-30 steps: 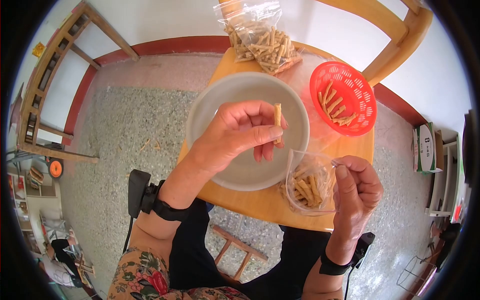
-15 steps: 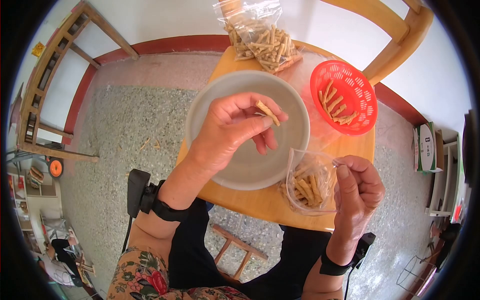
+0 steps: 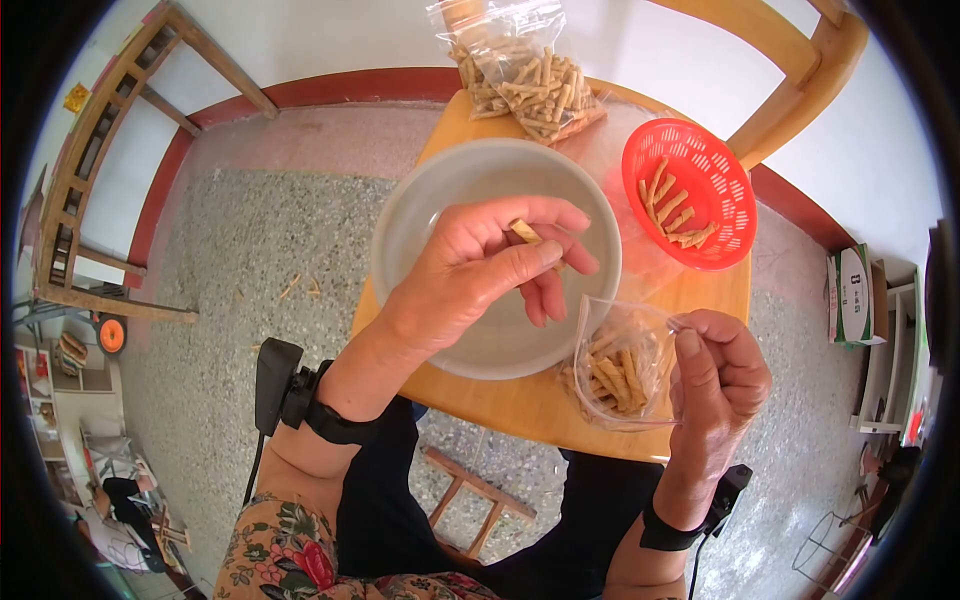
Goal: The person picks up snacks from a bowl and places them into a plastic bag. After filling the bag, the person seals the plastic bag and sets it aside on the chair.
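At the left, the grey basin (image 3: 402, 225) sits on the chair seat (image 3: 500, 412), and the left hand (image 3: 505, 262) is above it, palm turned inward and fingers reaching to the right. Its grip pinches one short stick (image 3: 524, 232) with the thumb laid over the middle, while the other fingertips stand loosely spread. The stick's long axis slants from the upper left down toward the lower right; one end pokes out past the thumb, and most of the far half is hidden, so its full length is hard to tell. Further right, the small clear bag (image 3: 650, 338) lies just beyond those fingertips and closer to the person's body, its mouth slack and some sticks (image 3: 618, 382) inside. The stick is therefore to the left of the bag's mouth and farther from the body, apart from it, over the basin. The red basket (image 3: 730, 195) lies up and to the right, farther from the stick than the bag's mouth is. Rightmost, the right hand (image 3: 722, 365) has its grip pressed together on the bag's edge, thumb against bent fingers, making it the hand nearer the bag.
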Available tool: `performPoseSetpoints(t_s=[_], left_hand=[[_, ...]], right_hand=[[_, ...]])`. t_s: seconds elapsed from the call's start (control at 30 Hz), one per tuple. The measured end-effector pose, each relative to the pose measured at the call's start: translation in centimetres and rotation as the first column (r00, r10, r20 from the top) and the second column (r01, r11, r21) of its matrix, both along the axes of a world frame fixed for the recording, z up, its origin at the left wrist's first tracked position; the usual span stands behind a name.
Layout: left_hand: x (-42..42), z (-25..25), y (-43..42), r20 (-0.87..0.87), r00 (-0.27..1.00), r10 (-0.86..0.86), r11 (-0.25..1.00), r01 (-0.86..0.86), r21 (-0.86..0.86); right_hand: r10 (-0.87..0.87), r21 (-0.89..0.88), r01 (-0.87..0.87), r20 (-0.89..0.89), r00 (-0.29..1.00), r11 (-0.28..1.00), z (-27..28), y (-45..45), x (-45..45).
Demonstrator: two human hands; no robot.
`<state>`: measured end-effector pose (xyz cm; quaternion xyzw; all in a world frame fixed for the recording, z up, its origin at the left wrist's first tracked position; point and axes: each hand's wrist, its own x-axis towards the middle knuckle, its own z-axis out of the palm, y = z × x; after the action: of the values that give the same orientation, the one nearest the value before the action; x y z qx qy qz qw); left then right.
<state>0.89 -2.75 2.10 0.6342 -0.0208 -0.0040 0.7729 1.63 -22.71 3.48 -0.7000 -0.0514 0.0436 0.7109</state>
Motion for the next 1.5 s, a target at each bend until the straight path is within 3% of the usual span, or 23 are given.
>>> performPoseSetpoints(t_s=[0.2,0.43,0.5,0.53,0.57,0.6,0.7,0.83,0.9,0.93,1.0,1.03,1.07,1.13,1.2,1.27,1.3,1.47,1.5], left_hand=[[0.1,-0.3,0.1,0.012,0.997,-0.079,0.997,0.079,0.007],[-0.4,0.1,-0.6,0.098,0.994,-0.043,0.998,0.038,0.046],[-0.5,0.1,-1.0,0.164,0.982,0.089,0.953,-0.132,0.273],[-0.4,-0.1,-0.9,0.162,0.983,0.088,0.954,-0.13,0.27],[-0.3,-0.3,-0.6,0.303,0.952,0.036,0.809,-0.205,0.55],[-0.2,-0.5,-0.5,0.414,0.908,-0.061,0.579,-0.306,0.756],[-0.4,-0.5,-0.4,0.394,0.914,-0.09,0.516,-0.296,0.804],[-0.9,0.6,-0.6,0.338,0.941,-0.032,0.581,-0.257,0.772],[-1.4,1.6,-0.9,0.316,0.948,0.029,0.834,-0.197,0.515],[-1.7,2.1,-1.4,0.311,0.95,0.027,0.837,-0.191,0.513],[-2.3,2.7,-2.5,0.343,0.939,0.037,0.936,-0.152,0.316],[-2.4,2.5,-2.7,0.351,0.934,-0.066,0.943,-0.056,0.327],[-2.4,2.4,-2.9,0.344,0.937,-0.066,0.945,-0.052,0.324],[-2.0,2.1,-3.2,0.351,0.909,-0.225,0.797,-0.036,0.603],[-1.7,1.7,-2.8,0.391,0.902,-0.184,0.812,-0.085,0.577],[-1.9,2.0,-1.9,0.34,0.94,0.033,0.81,-0.224,0.542],[-1.9,2.3,-1.7,0.306,0.95,0.061,0.84,-0.215,0.498],[-1.4,1.4,-2.5,0.484,0.866,-0.127,0.702,-0.266,0.66],[-1.1,0.9,-2.7,0.577,0.803,-0.149,0.622,-0.377,0.686]], right_hand=[[0.018,0.008,-0.018,0.014,1.0,1.0,-0.1,-0.2,0.0],[0.021,0.02,-0.021,0.007,1.0,1.0,-0.1,-0.1,0.0],[0.015,0.024,-0.015,0.012,1.0,1.0,-0.1,0.0,0.0],[0.014,0.021,-0.015,0.019,1.0,1.0,-0.1,0.0,0.0],[0.014,0.019,-0.014,0.026,1.0,1.0,0.0,0.0,0.0],[0.012,0.017,-0.012,0.023,1.0,1.0,0.0,0.0,0.1],[0.032,0.005,-0.032,-0.015,0.999,0.999,-0.1,-0.2,-0.1],[0.036,0.054,-0.036,-0.005,0.999,0.998,-0.1,-0.1,0.0],[0.032,0.055,-0.031,-0.021,0.999,0.998,-0.1,0.0,0.1],[0.037,0.062,-0.036,-0.018,0.999,0.997,-0.1,0.0,0.1],[0.04,0.066,-0.039,-0.021,0.999,0.997,-0.1,0.1,0.0],[0.04,0.068,-0.038,-0.027,0.999,0.997,-0.1,0.2,0.0],[0.041,0.07,-0.039,-0.035,0.999,0.997,-0.2,0.2,0.0],[0.069,0.083,-0.066,-0.031,0.997,0.994,-0.2,0.0,0.0],[0.094,0.099,-0.092,-0.014,0.995,0.991,-0.2,-0.1,0.0],[0.053,0.092,-0.053,0.0,0.999,0.994,-0.3,0.0,0.1],[0.046,0.091,-0.046,0.001,0.999,0.995,-0.4,0.0,0.1],[0.106,0.132,-0.107,0.013,0.994,0.986,-0.5,-0.1,0.2],[0.107,0.132,-0.108,0.013,0.994,0.985,-0.5,0.0,0.1]])
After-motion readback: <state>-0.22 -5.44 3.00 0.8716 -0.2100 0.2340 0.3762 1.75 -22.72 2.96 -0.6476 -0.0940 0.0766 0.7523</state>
